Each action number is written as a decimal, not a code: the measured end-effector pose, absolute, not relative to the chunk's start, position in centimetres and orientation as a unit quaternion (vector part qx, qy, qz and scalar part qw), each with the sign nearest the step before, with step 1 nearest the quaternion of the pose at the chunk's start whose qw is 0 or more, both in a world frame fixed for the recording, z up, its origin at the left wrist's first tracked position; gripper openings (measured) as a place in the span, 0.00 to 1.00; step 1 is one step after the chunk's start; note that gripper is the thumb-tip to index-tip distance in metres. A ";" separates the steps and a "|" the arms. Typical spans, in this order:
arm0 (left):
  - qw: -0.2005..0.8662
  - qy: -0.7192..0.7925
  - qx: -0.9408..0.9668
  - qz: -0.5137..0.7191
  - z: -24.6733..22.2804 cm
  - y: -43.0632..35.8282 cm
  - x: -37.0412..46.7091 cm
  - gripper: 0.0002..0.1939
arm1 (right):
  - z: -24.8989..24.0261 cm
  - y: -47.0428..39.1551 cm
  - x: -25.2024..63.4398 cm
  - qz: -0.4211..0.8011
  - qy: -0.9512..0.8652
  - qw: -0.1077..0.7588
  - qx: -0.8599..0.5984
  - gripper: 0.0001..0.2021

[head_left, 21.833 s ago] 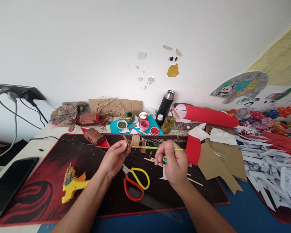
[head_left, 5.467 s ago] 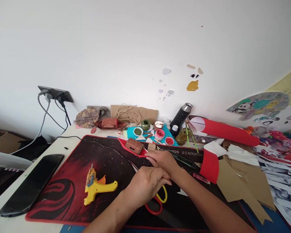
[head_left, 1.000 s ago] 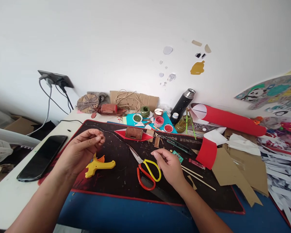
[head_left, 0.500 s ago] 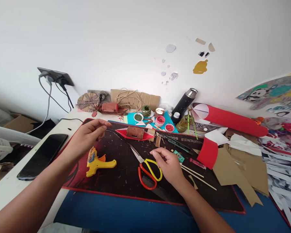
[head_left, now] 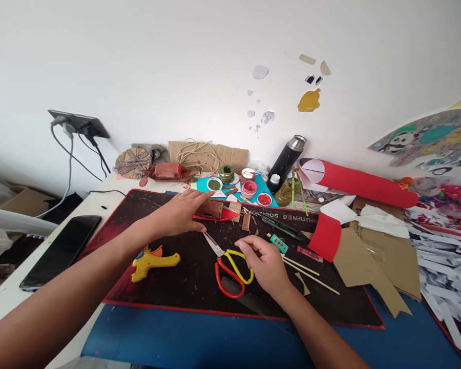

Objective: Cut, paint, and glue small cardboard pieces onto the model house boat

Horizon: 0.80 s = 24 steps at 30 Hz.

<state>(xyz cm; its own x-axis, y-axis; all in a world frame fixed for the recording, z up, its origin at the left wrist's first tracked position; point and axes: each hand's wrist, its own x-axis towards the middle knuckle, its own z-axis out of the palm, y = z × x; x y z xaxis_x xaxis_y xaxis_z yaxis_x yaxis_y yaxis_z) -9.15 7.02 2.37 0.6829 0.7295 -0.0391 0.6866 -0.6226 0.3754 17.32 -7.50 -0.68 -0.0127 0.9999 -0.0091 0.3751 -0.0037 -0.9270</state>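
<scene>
My left hand [head_left: 183, 211] reaches over the small red model boat [head_left: 228, 213], fingers stretched and thumb apart, covering the boat's left part. Whether it touches the boat I cannot tell. The boat carries a brown, curved cabin [head_left: 210, 209]. My right hand [head_left: 265, 260] is closed in a pinch above the mat, just right of the scissors; anything between its fingertips is too small to make out. The scissors [head_left: 231, 274], with one red and one yellow handle, lie with their blades pointing toward my left hand. Below my left forearm rests a yellow glue gun [head_left: 153, 264].
On the black mat [head_left: 169, 294] lie a utility knife [head_left: 278, 225], a teal box [head_left: 278, 243] and wooden sticks [head_left: 311, 275]. Behind are paint jars [head_left: 249, 188], a thermos [head_left: 287, 156] and a second boat [head_left: 168, 171]. Cardboard [head_left: 369, 266] sits right, a phone [head_left: 61, 252] left.
My left hand has moved right and its pinched fingers have spread out over the red boat. My right hand has stayed nearly in place. The view has shifted slightly.
</scene>
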 end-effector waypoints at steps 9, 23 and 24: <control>0.157 0.412 0.897 0.029 1.7 7.4 -8.3 0.43 | -1.6 -8.4 18.3 0.417 -0.561 0.406 -0.588 0.19; 0.174 0.467 0.865 0.058 2.0 5.9 -8.9 0.36 | -1.7 -8.8 18.2 0.422 -0.560 0.418 -0.577 0.19; 0.177 0.464 0.866 0.060 1.9 5.7 -8.9 0.37 | -1.7 -8.8 18.2 0.424 -0.561 0.418 -0.575 0.19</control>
